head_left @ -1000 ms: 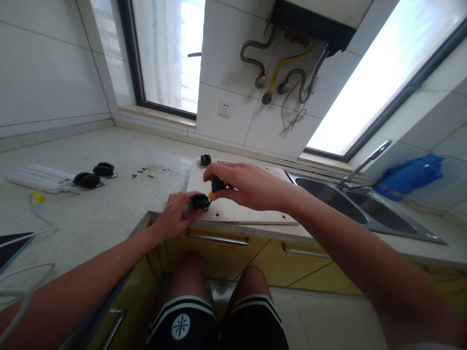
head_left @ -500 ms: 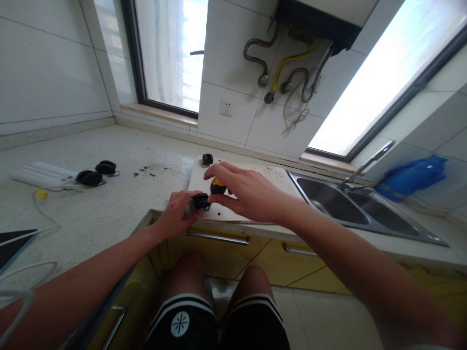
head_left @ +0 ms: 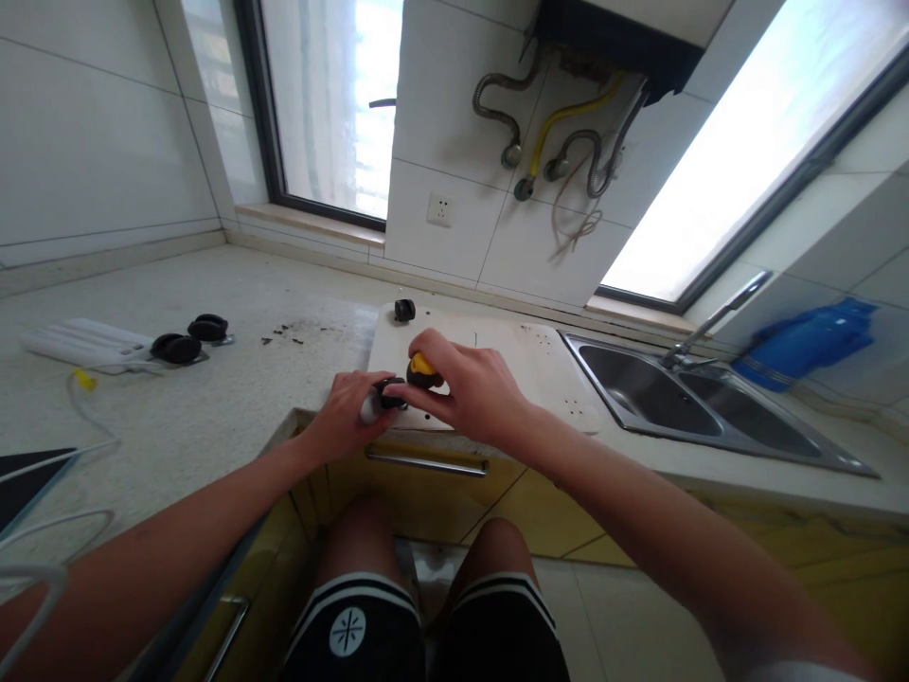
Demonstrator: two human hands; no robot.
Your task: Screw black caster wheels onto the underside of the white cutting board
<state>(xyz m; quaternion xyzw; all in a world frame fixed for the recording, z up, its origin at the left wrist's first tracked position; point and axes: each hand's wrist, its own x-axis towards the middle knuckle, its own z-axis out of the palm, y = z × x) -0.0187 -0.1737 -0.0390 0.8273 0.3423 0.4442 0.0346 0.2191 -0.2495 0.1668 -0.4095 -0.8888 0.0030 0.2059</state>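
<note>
A white board (head_left: pixel 511 384) with small screw holes lies on the counter. At its near left corner my left hand (head_left: pixel 345 412) is closed around a black caster wheel (head_left: pixel 393 392). My right hand (head_left: pixel 479 384) grips the yellow and black handle of a screwdriver (head_left: pixel 421 370) right beside that caster; its tip is hidden behind the hand and the wheel. A second caster (head_left: pixel 404 310) stands at the board's far left corner.
Two more casters (head_left: pixel 176 348) and a white power strip (head_left: pixel 92 343) lie at the left, with several small screws (head_left: pixel 284 332) nearby. To the right is a steel double sink (head_left: pixel 625 379) with a faucet (head_left: pixel 717 317). Blue gloves (head_left: pixel 806 341) rest beyond it.
My right hand has rotated around the screwdriver handle, and its wrist and forearm have dropped towards me. The left hand and the caster stay where they were.
</note>
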